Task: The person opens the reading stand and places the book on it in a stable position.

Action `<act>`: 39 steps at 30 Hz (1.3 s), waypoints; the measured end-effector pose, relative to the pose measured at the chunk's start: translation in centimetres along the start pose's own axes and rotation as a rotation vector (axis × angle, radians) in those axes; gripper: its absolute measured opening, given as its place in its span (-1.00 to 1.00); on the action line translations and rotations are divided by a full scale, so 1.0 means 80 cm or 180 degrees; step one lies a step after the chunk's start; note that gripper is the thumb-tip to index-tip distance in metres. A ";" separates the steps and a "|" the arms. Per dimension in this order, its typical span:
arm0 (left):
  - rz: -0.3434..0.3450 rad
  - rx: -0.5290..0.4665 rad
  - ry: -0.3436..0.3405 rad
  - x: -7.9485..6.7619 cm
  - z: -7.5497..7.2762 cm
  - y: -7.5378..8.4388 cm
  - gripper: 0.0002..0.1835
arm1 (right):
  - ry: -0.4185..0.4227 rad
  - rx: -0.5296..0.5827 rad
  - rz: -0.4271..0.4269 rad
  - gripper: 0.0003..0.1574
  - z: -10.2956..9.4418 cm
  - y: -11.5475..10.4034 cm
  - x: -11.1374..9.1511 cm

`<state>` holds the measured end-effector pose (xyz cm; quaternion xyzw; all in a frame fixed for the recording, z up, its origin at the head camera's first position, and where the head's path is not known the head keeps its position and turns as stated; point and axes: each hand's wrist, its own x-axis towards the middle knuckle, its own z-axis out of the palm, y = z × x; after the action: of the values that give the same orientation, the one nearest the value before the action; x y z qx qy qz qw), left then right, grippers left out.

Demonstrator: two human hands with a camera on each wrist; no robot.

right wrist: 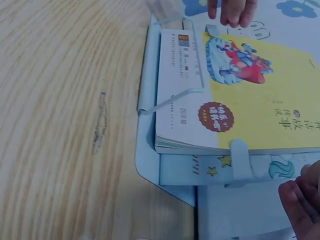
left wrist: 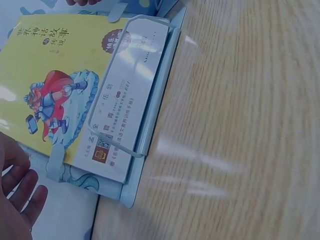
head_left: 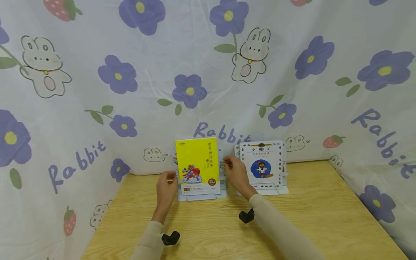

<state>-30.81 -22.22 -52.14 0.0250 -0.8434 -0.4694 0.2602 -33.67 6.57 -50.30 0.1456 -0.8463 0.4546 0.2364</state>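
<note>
A yellow book (head_left: 198, 155) with Chinese lettering and a red-caped cartoon figure leans upright on a light blue book stand (head_left: 222, 194). A wire support (left wrist: 114, 140) crosses its lower front, and small side clips (right wrist: 240, 159) lap over its edges. Beside the stand's left edge is my left hand (head_left: 166, 188), fingers loosely bent with nothing between them in the left wrist view. My right hand (head_left: 238, 175) is at the right edge, its thumb and fingers (right wrist: 299, 212) close to the stand and holding nothing.
To the right, a white book (head_left: 274, 166) with a blue round picture stands on a second stand (head_left: 283, 190). Both stands are at the back of the wooden table (head_left: 208, 224), against a patterned curtain (head_left: 195, 47). Black wrist-camera pieces (head_left: 170, 238) stick out from the sleeves.
</note>
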 end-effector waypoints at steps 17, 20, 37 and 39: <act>-0.0123 0.0023 -0.0449 -0.048 -0.029 -0.026 -0.87 | -0.0132 0.0462 0.0426 -0.72 -0.017 -0.005 0.017; -0.0188 0.0011 -0.0649 -0.056 -0.029 -0.032 -0.87 | -0.0151 0.0511 0.0499 -0.72 -0.016 -0.005 0.019; -0.0266 -0.0156 -0.1135 -0.074 -0.010 -0.032 -0.87 | -0.0256 0.0377 0.0668 -0.75 -0.004 -0.008 0.021; -0.0230 -0.0162 -0.1134 -0.075 -0.008 -0.033 -0.88 | -0.0270 0.0338 0.0718 -0.77 -0.002 -0.007 0.020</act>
<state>-25.85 -22.47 -56.51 -0.0349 -0.8626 -0.4966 0.0903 -34.73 6.38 -48.95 0.0809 -0.8413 0.5159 0.1397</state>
